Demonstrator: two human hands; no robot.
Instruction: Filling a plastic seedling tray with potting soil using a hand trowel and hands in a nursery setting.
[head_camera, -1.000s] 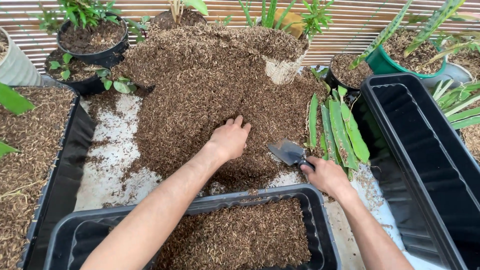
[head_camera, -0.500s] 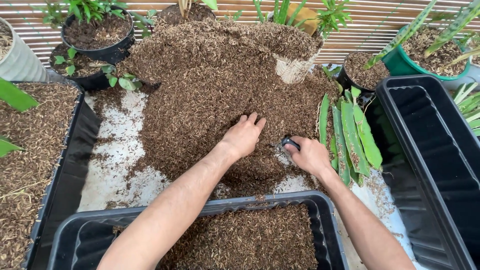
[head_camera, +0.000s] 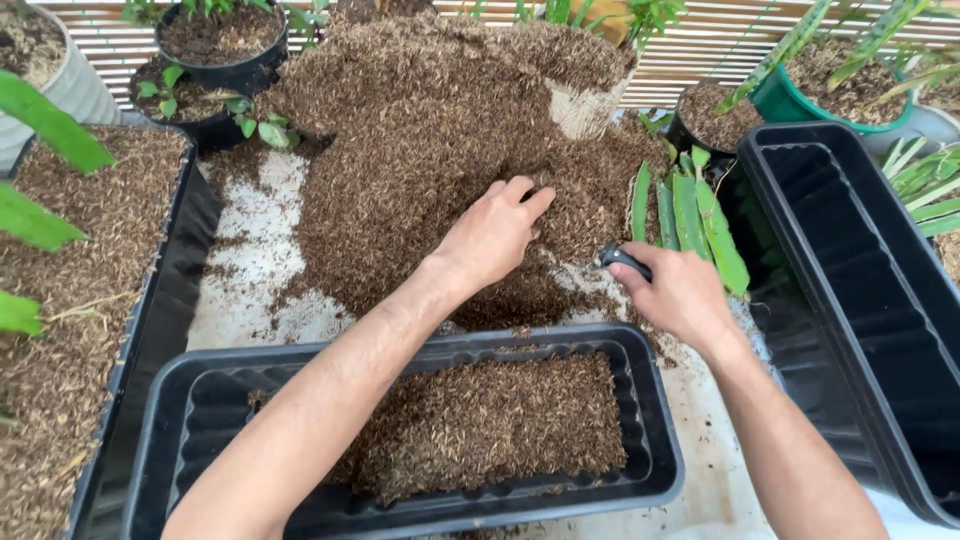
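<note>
Both bare forearms reach forward; the left hand (head_camera: 492, 236) lies palm-down, fingers (head_camera: 528, 200) spread, while the right hand (head_camera: 677, 291) is curled closed.

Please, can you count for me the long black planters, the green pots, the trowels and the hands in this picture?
Long black planters: 3 (near, right, left)
Green pot: 1
Trowel: 1
Hands: 2 (left hand, right hand)
Total: 7
</note>
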